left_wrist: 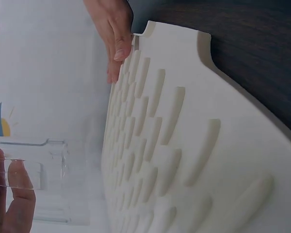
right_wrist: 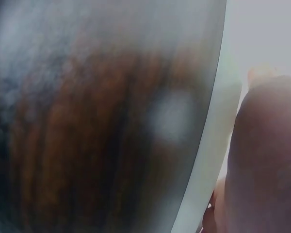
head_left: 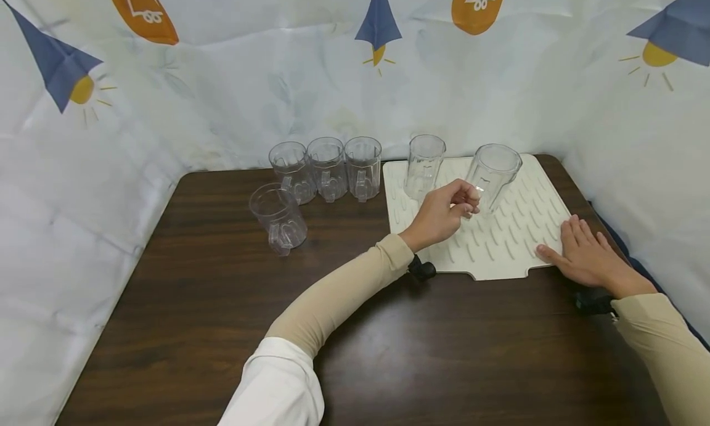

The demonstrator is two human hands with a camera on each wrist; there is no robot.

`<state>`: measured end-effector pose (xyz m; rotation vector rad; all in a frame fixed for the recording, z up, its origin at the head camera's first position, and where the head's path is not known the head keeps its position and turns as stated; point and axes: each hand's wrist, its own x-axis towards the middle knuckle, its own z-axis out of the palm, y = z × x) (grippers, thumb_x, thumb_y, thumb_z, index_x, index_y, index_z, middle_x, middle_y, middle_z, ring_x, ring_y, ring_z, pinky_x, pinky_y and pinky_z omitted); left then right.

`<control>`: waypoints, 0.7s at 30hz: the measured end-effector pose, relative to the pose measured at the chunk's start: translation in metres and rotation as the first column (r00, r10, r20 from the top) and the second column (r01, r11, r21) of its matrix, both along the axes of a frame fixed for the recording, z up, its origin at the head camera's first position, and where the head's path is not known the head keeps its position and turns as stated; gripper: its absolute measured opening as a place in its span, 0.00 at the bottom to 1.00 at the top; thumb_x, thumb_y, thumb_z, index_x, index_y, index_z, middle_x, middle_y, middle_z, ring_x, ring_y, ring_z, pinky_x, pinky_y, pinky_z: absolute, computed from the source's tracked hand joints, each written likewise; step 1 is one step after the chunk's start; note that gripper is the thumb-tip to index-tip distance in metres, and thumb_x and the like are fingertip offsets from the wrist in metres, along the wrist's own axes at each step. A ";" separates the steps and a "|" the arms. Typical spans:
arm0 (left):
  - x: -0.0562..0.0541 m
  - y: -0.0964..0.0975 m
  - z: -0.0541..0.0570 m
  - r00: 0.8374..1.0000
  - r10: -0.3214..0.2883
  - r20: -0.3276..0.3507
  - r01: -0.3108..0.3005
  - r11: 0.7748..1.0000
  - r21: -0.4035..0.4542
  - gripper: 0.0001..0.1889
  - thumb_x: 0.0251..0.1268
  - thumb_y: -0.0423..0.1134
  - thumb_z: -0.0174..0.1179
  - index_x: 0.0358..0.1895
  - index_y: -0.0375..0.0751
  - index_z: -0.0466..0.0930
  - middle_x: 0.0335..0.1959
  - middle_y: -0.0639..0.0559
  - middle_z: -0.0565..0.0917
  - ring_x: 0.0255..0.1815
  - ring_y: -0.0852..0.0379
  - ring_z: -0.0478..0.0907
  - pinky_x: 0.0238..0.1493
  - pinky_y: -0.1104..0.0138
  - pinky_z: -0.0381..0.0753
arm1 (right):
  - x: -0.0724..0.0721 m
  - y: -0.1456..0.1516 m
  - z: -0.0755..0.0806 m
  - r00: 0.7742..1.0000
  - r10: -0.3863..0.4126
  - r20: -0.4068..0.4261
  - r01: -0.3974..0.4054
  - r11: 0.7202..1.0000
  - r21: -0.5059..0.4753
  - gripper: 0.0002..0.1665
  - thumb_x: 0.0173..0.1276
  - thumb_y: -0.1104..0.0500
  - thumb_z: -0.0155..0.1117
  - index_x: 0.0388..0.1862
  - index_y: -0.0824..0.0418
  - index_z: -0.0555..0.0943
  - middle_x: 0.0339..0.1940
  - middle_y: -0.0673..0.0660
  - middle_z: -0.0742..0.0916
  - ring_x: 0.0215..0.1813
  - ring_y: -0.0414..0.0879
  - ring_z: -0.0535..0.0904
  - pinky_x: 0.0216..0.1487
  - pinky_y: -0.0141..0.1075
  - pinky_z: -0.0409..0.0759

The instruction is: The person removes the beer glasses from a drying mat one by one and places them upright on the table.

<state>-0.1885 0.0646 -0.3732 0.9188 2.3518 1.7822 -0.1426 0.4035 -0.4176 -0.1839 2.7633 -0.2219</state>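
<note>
My left hand pinches a clear mug by its handle, over the cream ridged drainboard. The mug leans in the head view; in the left wrist view fingers curl through its handle. Just behind this hand, another clear mug stands on the back left of the board. With fingers straight, my right hand lies palm down at the board's front right corner. The right wrist view shows a close, blurred part of that hand beside the board's edge.
Three clear mugs stand in a row at the back of the dark wooden table, left of the board. A further mug stands in front of them. A printed white curtain borders the table's back and sides.
</note>
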 end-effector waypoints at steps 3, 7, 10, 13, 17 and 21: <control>0.002 -0.004 0.001 1.000 -0.003 0.006 0.003 1.000 -0.002 0.07 0.75 0.24 0.55 0.49 0.36 0.77 0.44 0.42 0.87 0.46 0.54 0.90 0.50 0.65 0.91 | -0.001 0.000 0.000 1.000 -0.001 0.003 0.001 1.000 0.006 0.63 0.81 0.29 0.37 0.78 0.84 0.32 0.77 0.87 0.36 0.81 0.81 0.31 0.75 0.80 0.37; 0.005 -0.010 0.002 1.000 -0.017 -0.016 0.017 1.000 0.009 0.06 0.75 0.24 0.56 0.49 0.34 0.77 0.44 0.41 0.87 0.47 0.50 0.90 0.49 0.69 0.91 | -0.001 0.001 0.001 1.000 -0.004 0.001 0.004 1.000 0.006 0.64 0.81 0.29 0.37 0.78 0.84 0.32 0.77 0.88 0.36 0.81 0.82 0.31 0.74 0.80 0.36; 0.005 -0.014 0.004 0.999 -0.023 -0.041 0.023 1.000 0.000 0.06 0.75 0.25 0.57 0.49 0.34 0.77 0.44 0.40 0.87 0.47 0.49 0.89 0.48 0.75 0.88 | -0.002 0.003 0.000 1.000 -0.007 -0.003 0.007 1.000 0.010 0.65 0.80 0.28 0.39 0.77 0.84 0.32 0.77 0.88 0.36 0.81 0.82 0.32 0.74 0.80 0.37; 0.007 -0.019 0.004 0.998 -0.021 -0.052 0.020 1.000 -0.021 0.06 0.75 0.27 0.58 0.49 0.35 0.77 0.44 0.41 0.87 0.45 0.52 0.88 0.49 0.77 0.87 | -0.002 0.004 -0.002 1.000 -0.006 -0.001 0.006 1.000 0.016 0.65 0.80 0.28 0.39 0.77 0.84 0.32 0.77 0.87 0.36 0.81 0.82 0.32 0.74 0.80 0.37; 0.010 -0.026 0.005 0.999 -0.019 -0.043 0.017 0.999 -0.031 0.05 0.76 0.27 0.57 0.50 0.36 0.76 0.45 0.42 0.86 0.46 0.53 0.87 0.50 0.76 0.87 | -0.002 0.003 -0.002 1.000 -0.004 0.007 0.003 1.000 0.020 0.65 0.80 0.27 0.38 0.77 0.84 0.32 0.77 0.87 0.36 0.81 0.82 0.31 0.73 0.81 0.35; 0.013 -0.034 0.007 1.000 -0.017 -0.026 0.017 1.000 -0.024 0.05 0.77 0.27 0.55 0.50 0.35 0.74 0.45 0.42 0.84 0.46 0.52 0.86 0.51 0.73 0.88 | -0.003 0.001 0.000 1.000 -0.003 0.011 0.003 1.000 0.013 0.65 0.80 0.28 0.38 0.78 0.84 0.31 0.77 0.87 0.35 0.81 0.81 0.30 0.73 0.81 0.33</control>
